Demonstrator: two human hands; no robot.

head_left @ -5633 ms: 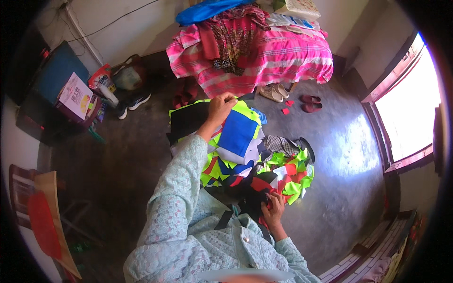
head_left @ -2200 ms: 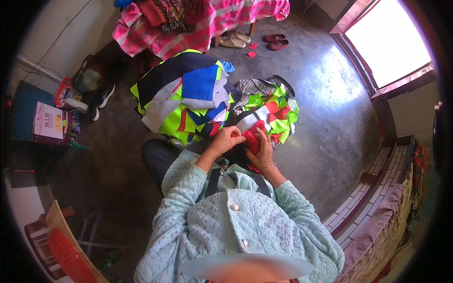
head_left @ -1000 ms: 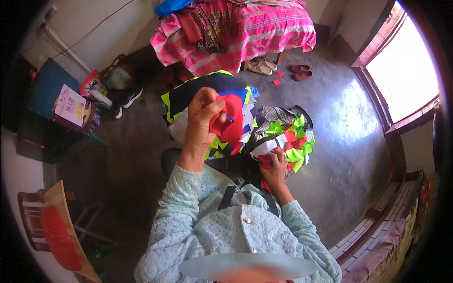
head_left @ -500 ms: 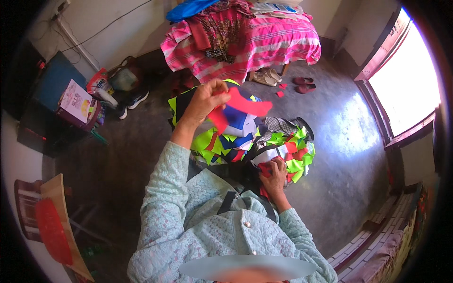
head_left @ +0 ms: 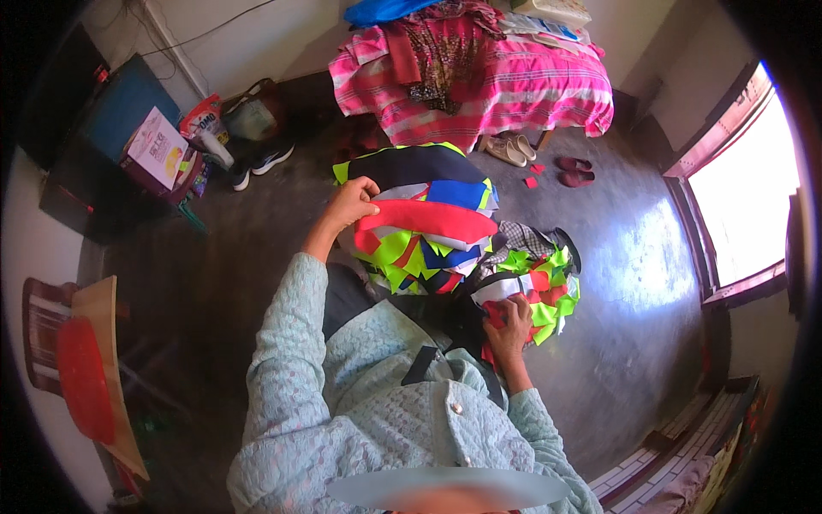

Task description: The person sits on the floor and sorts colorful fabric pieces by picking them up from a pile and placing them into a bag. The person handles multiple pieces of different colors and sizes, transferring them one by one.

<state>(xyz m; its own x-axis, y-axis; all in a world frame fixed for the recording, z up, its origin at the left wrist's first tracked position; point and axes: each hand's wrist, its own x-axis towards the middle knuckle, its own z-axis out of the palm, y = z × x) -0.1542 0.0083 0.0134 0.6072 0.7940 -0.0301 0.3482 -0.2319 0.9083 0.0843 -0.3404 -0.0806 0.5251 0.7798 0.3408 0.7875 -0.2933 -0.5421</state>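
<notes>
My left hand [head_left: 351,206] pinches the left end of a long red fabric strip [head_left: 428,220]. The strip lies stretched across a stacked heap of cut fabric pieces [head_left: 419,167] in black, blue, grey, red and neon yellow. To the right, a second pile of scraps [head_left: 548,301], mostly neon green and red, sits by a checked cloth [head_left: 524,237]. My right hand [head_left: 512,325] is at the near side of that pile, its fingers curled on red fabric pieces [head_left: 495,319]. Its fingertips are partly hidden in the scraps.
A pink checked cloth [head_left: 539,94] covers a bed-like piece at the back, with clothes on it. Shoes [head_left: 575,171] and small red scraps [head_left: 531,182] lie on the floor before it. A box [head_left: 158,147] stands left, a red stool top [head_left: 86,381] nearer, a bright doorway [head_left: 741,188] right.
My left hand has come down and slightly left, laying the red strip, raised and folded before, across the heap. My right hand stays at the scrap pile. The whole view has shifted a little.
</notes>
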